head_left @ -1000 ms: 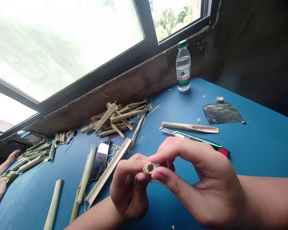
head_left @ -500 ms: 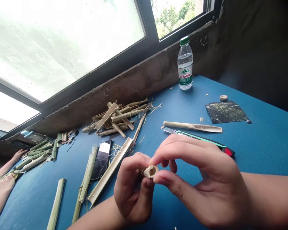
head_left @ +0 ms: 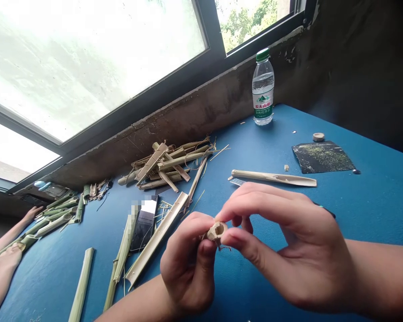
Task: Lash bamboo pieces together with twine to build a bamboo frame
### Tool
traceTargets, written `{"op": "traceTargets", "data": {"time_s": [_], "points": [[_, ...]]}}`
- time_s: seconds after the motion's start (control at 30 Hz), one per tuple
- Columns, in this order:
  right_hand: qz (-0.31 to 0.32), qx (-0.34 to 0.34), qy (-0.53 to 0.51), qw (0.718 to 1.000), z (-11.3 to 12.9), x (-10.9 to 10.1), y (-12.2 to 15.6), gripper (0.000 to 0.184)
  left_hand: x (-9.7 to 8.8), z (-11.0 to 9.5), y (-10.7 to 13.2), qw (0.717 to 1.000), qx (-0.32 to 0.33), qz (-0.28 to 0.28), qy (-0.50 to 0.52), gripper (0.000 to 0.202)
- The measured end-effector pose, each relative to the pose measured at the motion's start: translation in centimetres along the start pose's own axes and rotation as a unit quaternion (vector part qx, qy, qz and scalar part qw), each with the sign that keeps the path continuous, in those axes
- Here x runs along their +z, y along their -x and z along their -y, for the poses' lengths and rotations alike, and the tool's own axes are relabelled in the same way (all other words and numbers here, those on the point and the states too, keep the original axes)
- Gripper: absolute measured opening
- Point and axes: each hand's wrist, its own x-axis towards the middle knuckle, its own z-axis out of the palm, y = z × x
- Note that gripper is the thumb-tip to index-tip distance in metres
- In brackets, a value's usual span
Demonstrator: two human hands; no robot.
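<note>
- Since the earlier frame, the short bamboo tube (head_left: 217, 231) has rolled in the fingertips, its hollow end now tilting up toward the camera; the utility knife (head_left: 237, 181) is now more hidden behind the right hand (head_left: 289, 243), with only its blade tip and a dark sliver of its far end showing
- The left hand (head_left: 188, 264) is closed and grasping the tube from one side, its fingers curled in and its thumb pressing on it
- The right hand is pinching the opposite side between thumb and forefinger, its other fingers arched and clear of the tube
- The tube is held in the air between both hands, above the blue table (head_left: 372, 201); a thin frayed fibre hangs from its underside
- A scooped bamboo splint (head_left: 275, 178) lies beyond the right hand, just past the knife; a long bamboo strip (head_left: 157, 237) lies beyond the left hand, beside a phone (head_left: 144, 226)
- Farther off are a heap of bamboo offcuts (head_left: 164, 165), a water bottle (head_left: 263, 87) by the sill, and a dark mat (head_left: 322, 156); at the left edge, another person's hand (head_left: 30, 214) is near green bamboo pieces (head_left: 53, 219)
</note>
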Motion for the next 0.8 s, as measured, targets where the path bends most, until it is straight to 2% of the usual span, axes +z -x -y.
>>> {"op": "traceTargets", "data": {"time_s": [0.37, 0.53, 0.63, 0.8], "points": [[0.0, -0.013, 0.011, 1.0, -0.32, -0.14, -0.36, 0.016, 0.15, -0.05, -0.38, 1.0, -0.004, -0.016, -0.005, 0.027], [0.002, -0.017, 0.03, 0.999, -0.24, -0.42, -0.24, 0.015, -0.13, -0.1, -0.24, 1.0, 0.001, -0.008, -0.03, 0.028], [-0.002, -0.017, 0.039, 0.999, -0.34, -0.51, -0.18, 0.015, -0.22, -0.18, -0.07, 0.999, -0.018, -0.001, -0.031, 0.026], [0.007, -0.001, 0.02, 1.0, -0.57, -0.41, 0.03, 0.013, -0.07, -0.42, -0.26, 0.999, -0.023, 0.002, -0.029, 0.021]]}}
